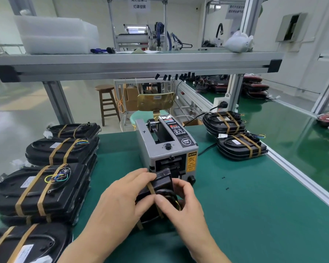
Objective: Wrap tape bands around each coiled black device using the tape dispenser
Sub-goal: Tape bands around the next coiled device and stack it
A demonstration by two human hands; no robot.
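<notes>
A black coiled device stands on edge on the green mat, right in front of the grey tape dispenser. A tan tape band runs across it. My left hand grips the device from the left, fingers over its top. My right hand holds its right side, thumb pressing on the tape near the coiled cable. Much of the device is hidden by both hands.
Stacks of taped black devices line the left edge of the mat. Two more stacks sit at the right behind the dispenser. An aluminium shelf hangs overhead with black tape strips stuck on it. A conveyor rail bounds the right side.
</notes>
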